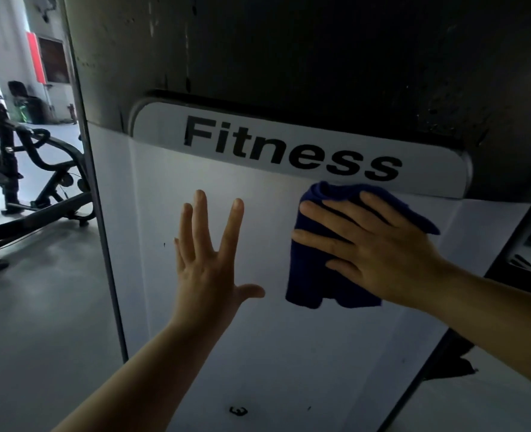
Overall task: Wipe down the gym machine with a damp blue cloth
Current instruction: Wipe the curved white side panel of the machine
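The gym machine's white panel fills the middle of the view, with a "Fitness" label plate across its top and a dark smoked cover above. My right hand lies flat on a folded dark blue cloth, pressing it against the panel just under the right end of the label. My left hand rests flat on the panel to the left of the cloth, fingers spread and pointing up, holding nothing.
A grey metal post edges the panel on the left. Beyond it a black exercise machine stands on the grey floor. A dark frame bar runs down the panel's right side. Small black marks dot the lower panel.
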Action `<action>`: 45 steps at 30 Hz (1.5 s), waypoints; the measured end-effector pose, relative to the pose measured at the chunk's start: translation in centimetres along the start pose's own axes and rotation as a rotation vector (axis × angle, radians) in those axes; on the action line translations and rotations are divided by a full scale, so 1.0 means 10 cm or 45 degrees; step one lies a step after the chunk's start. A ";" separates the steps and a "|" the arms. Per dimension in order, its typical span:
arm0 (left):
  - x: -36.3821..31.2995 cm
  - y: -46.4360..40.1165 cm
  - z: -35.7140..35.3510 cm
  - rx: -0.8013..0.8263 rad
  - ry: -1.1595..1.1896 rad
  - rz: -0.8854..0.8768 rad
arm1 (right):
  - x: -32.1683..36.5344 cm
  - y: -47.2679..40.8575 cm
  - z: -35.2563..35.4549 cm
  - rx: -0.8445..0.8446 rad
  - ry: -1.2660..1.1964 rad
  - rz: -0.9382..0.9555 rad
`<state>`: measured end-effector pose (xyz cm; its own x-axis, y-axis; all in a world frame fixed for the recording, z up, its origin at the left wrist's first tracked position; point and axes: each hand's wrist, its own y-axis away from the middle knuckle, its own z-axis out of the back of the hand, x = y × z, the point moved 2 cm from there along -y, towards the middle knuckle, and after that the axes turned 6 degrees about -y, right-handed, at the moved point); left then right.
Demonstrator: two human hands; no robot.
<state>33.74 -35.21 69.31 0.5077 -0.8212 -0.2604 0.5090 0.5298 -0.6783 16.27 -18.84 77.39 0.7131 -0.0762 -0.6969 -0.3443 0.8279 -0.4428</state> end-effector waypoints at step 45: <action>0.55 0.10 -0.09 0.146 0.041 0.267 | 0.55 -1.23 0.00 0.098 0.162 0.113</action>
<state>36.41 -39.35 66.60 0.5893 -0.6960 -0.4102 0.4712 0.7085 -0.5253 24.43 -29.43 79.07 0.5968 -0.0666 -0.7996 -0.3513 0.8743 -0.3350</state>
